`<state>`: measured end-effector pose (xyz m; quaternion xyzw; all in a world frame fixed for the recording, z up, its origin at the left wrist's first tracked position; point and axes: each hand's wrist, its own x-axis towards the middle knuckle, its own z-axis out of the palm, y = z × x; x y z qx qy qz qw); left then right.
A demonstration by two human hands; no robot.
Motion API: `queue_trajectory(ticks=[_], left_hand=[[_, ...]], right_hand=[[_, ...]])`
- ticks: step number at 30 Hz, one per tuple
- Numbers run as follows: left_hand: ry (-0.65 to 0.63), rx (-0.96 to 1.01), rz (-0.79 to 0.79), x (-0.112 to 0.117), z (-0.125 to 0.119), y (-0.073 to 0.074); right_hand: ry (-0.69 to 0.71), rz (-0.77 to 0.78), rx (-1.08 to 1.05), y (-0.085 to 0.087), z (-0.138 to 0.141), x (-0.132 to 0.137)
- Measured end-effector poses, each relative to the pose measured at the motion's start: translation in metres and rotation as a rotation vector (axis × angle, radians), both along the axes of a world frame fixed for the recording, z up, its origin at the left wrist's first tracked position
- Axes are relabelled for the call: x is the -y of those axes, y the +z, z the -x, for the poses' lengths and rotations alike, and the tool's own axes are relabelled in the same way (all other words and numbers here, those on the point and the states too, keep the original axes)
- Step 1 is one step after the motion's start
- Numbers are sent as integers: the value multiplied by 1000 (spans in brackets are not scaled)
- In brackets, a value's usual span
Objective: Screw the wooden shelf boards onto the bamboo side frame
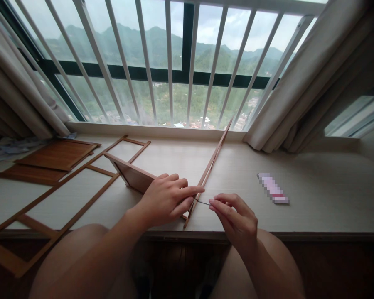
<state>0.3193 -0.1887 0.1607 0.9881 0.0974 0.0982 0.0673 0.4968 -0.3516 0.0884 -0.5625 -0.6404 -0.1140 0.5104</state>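
Observation:
My left hand point(168, 198) is closed on a long thin wooden frame piece point(212, 164) that leans from the sill's front edge up toward the window bars. A small brown wooden panel point(131, 174) stands tilted just behind that hand. My right hand point(233, 216) pinches a thin dark metal pin or screw point(202, 202), whose tip touches the frame piece beside my left fingertips.
A large open wooden frame point(65, 195) lies flat on the pale sill point(299, 187) at left, overhanging the front edge. Flat brown boards point(52, 160) lie at far left. A small pink blurred packet point(272, 189) lies at right. White window bars and curtains stand behind.

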Motion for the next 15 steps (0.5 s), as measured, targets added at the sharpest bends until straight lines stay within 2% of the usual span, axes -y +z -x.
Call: queue_trajectory(ticks=[7, 15], left_hand=[[4, 0, -1, 0, 0, 0], [2, 13, 1, 1, 0, 1]], right_hand=[[22, -2, -18, 4, -1, -3], [-9, -7, 18, -1, 1, 0]])
